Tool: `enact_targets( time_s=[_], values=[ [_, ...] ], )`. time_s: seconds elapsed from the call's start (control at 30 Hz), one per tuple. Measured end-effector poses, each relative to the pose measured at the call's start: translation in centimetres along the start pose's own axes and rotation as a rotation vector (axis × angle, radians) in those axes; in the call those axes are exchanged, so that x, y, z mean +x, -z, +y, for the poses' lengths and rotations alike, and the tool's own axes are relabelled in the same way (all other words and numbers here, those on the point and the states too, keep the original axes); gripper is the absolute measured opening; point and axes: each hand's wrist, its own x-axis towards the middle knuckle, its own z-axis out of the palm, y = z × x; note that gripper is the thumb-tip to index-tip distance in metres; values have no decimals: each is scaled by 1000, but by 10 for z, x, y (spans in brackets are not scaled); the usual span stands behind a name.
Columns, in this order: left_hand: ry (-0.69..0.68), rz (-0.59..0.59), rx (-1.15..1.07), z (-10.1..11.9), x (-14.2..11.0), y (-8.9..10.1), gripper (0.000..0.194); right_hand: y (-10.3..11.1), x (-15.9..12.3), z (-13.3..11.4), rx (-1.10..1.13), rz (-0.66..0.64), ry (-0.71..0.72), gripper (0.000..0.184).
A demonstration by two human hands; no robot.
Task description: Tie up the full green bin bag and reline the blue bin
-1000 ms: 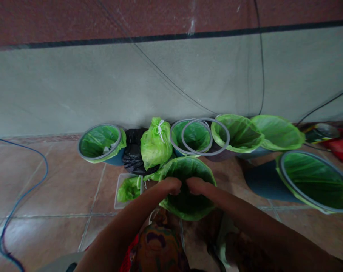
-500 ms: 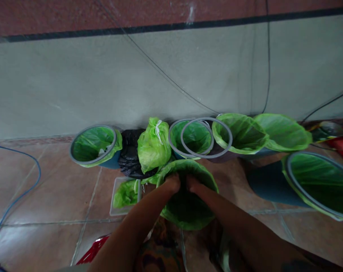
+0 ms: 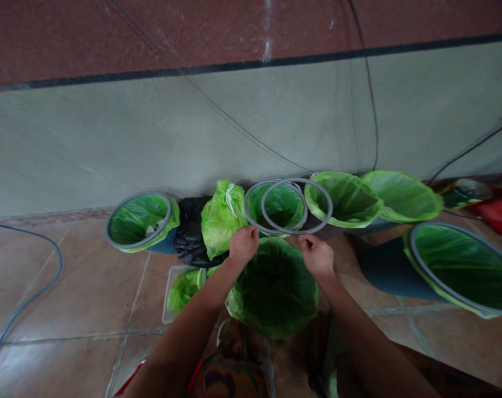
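Note:
A bin lined with a light green bag [image 3: 276, 298] stands directly in front of me, its mouth facing up. My left hand [image 3: 243, 244] is at the far left of its rim, fingers curled closed beside a tied green bag. My right hand [image 3: 318, 256] is at the far right of the rim, fingers also bent closed. Whether the fingertips pinch the liner's edge is hard to make out. Just beyond both hands, a loose grey ring [image 3: 297, 229] lies across another lined bin [image 3: 276, 202] and overlaps that bin's own ring.
Along the wall are a ringed bin [image 3: 139, 221], a black bag [image 3: 192, 243], the tied green bag [image 3: 221, 221] and lined bins [image 3: 344, 199]. A clear tray [image 3: 168, 301] holds green bags at left. One bin [image 3: 383, 271] leans at right. A blue cable [image 3: 31, 304] crosses the floor.
Both hands have come up out of the lined bin to its far rim and moved apart. The bin's mouth now shows fully. My view has tilted slightly upward.

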Motion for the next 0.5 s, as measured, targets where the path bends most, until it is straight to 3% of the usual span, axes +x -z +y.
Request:
enact_targets(
  time_s=[0.13, 0.27, 0.5],
  values=[
    [57, -135, -1, 5, 26, -15, 49, -15, 8, 15, 186, -84, -106, 35],
    [27, -210, -27, 5, 33, -38, 60, -34, 5, 20, 269, -147, -79, 35],
    [-176, -159, 96, -16, 24, -53, 47, -37, -3, 25, -53, -182, 94, 34]
  ],
)
